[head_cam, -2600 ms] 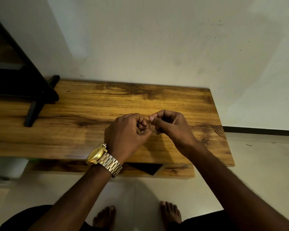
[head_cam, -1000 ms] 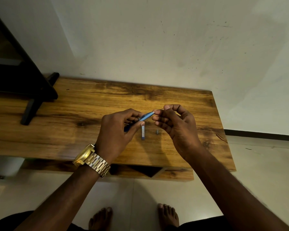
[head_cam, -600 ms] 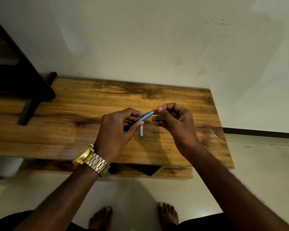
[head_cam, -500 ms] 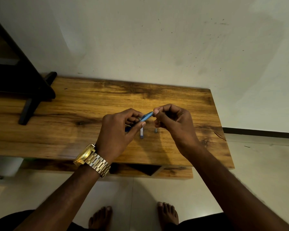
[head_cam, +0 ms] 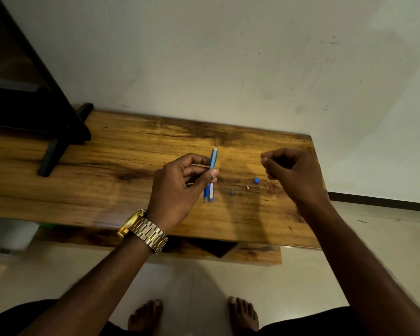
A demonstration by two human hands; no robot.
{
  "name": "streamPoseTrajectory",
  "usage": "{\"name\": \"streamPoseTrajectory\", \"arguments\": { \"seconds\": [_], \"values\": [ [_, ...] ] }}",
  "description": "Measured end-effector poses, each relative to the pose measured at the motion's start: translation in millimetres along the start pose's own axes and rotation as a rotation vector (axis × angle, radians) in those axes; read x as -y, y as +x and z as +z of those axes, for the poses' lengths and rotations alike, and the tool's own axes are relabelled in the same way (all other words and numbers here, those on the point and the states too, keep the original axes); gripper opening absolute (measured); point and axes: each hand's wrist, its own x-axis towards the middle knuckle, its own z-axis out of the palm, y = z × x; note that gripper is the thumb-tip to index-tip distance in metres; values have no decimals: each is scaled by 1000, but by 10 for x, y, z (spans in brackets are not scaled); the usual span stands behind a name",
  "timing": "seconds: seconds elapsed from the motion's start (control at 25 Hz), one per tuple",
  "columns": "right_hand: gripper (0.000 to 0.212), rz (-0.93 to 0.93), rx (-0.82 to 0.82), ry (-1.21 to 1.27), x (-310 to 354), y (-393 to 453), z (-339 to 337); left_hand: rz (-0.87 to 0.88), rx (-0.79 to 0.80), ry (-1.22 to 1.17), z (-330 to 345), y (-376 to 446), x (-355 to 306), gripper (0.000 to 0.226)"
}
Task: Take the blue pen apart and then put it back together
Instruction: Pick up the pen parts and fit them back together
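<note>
Left hand (head_cam: 180, 187) pinched the blue pen barrel (head_cam: 213, 159) between thumb and fingers, barrel near upright, tip toward 12 o'clock, held over the bench (head_cam: 107, 180). Gold watch (head_cam: 142, 230) on that wrist. Right hand (head_cam: 291, 173) hung at 3 o'clock of the barrel, well apart, fingers curled loosely; couldn't tell if it held anything. On the wood between the hands: a blue-and-white pen piece (head_cam: 211, 192) just below the left thumb, a small dark part (head_cam: 231, 191), a tiny pale part (head_cam: 247, 187), a small blue cap (head_cam: 257, 180). Black stand (head_cam: 46, 132) sat at 9 o'clock, clear of the parts. Nothing blocked them.
</note>
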Motion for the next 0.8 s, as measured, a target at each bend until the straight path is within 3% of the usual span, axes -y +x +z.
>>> {"name": "streamPoseTrajectory", "arguments": {
  "seconds": [0.16, 0.32, 0.72, 0.8],
  "values": [
    [13, -49, 73, -404, -159, 34, -10, -18, -34, -3, -30, 17, 1, 28],
    [13, -172, 181, -583, -243, 3, 184, -23, -51, 3, -24, 34, -13, 26],
    [8, -220, 216, -622, -292, 11, 375, 44, -55, 95, -16, 35, -14, 25],
    [9, -156, 149, -337, -184, -5, 393, 69, -50, 142, -9, 33, -7, 24]
  ]
}}
